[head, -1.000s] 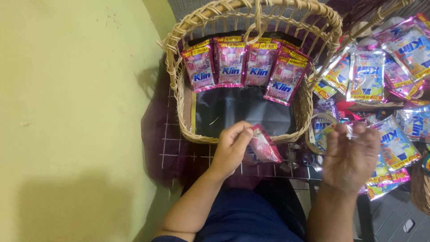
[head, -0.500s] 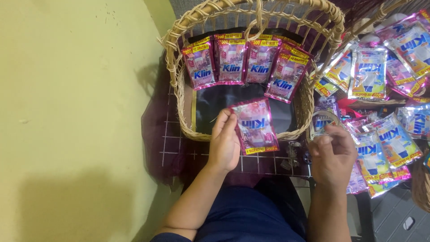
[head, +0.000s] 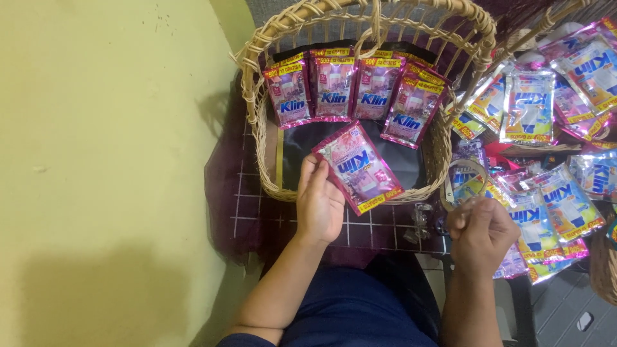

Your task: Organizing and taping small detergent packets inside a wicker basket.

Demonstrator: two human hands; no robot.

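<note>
the left hand [head: 321,204] had its grip grasping a pink sachet [head: 358,167] at frame centre, over the front rim of the wicker basket [head: 262,135]. four pink sachets [head: 350,90] stood along the basket's back. the right hand [head: 481,231], lower right, was clenched near loose sachets [head: 553,205].
</note>
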